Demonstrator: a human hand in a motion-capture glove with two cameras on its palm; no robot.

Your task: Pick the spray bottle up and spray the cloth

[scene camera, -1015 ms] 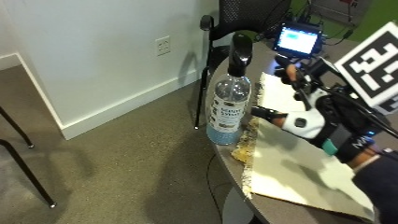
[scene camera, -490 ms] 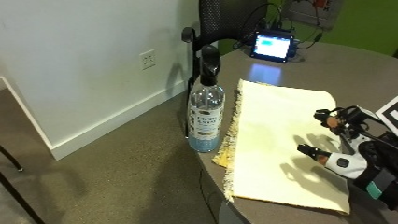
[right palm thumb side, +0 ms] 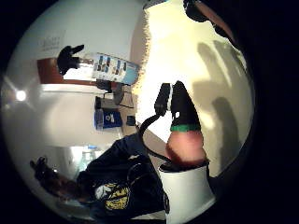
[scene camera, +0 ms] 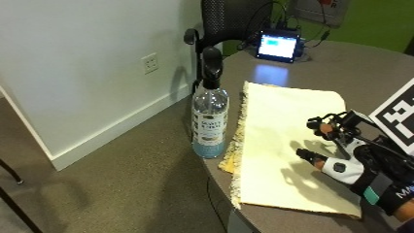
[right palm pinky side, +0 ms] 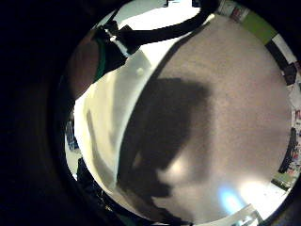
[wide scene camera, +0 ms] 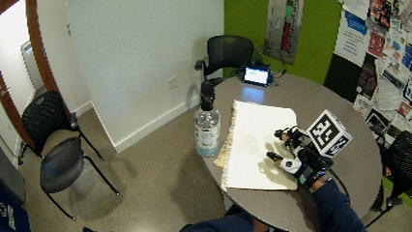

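Note:
A clear spray bottle [scene camera: 209, 116] with a black trigger head stands upright at the round table's left edge. It touches the fringed side of a pale yellow cloth [scene camera: 278, 131] spread flat on the table. My gloved right hand [scene camera: 339, 155] hovers over the cloth's right part, well away from the bottle, with its fingers spread, relaxed and holding nothing. The wide outside view shows the same layout: bottle [wide scene camera: 207, 126], cloth [wide scene camera: 257, 140], hand [wide scene camera: 289, 152]. In the thumb side palm view the bottle [right palm thumb side: 110, 67] lies beyond the cloth [right palm thumb side: 187, 60]. The little finger side palm view shows cloth [right palm pinky side: 108, 117] beside bare grey table [right palm pinky side: 225, 117].
A small tablet [scene camera: 278, 46] with a lit screen stands at the table's far side, with a black chair [scene camera: 226, 19] behind it. Past the bottle the table edge drops to the floor by a white wall. Two more black chairs [wide scene camera: 54, 145] stand near the door.
My hand has moved from close beside the bottle to over the cloth's right part. The outside camera has shifted too. Bottle and cloth stay put.

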